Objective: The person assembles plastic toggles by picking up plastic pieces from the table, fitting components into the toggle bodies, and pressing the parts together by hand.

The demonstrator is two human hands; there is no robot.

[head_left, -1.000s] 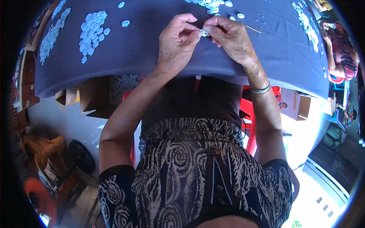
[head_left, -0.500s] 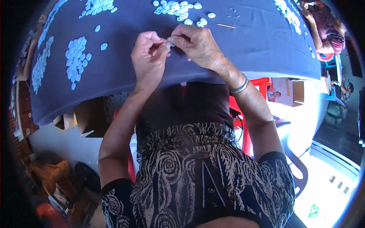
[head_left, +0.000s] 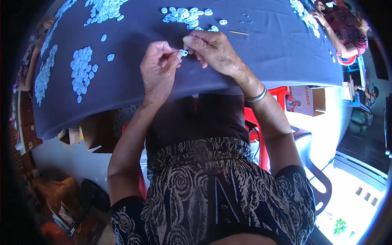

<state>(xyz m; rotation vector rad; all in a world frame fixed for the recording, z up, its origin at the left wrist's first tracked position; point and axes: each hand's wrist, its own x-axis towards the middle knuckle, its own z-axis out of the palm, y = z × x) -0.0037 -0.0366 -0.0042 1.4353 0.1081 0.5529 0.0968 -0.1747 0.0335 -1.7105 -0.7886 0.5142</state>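
Note:
My left hand (head_left: 158,65) pinches a small white oval piece with holes (head_left: 184,53) between thumb and fingertips, just above the dark cloth. Close beside that piece, my right hand (head_left: 213,50) has its thumb and forefinger drawn together; whatever they hold, if anything, is too small to make out. Beyond my hands lies a loose heap of similar white pieces (head_left: 185,17). To the right of this heap are a thin pale stick (head_left: 239,33) and several tiny dark bits (head_left: 246,19).
A dark blue cloth (head_left: 286,57) covers the table. More white pieces lie in piles at the left (head_left: 81,67), far left (head_left: 45,73) and far right (head_left: 305,16). Other people's arms (head_left: 345,45) reach in at both sides. Cardboard boxes (head_left: 98,128) stand below the table's edge.
My fingertips have parted slightly, and the white piece between them now shows its holes. My left hand has come down a little toward me.

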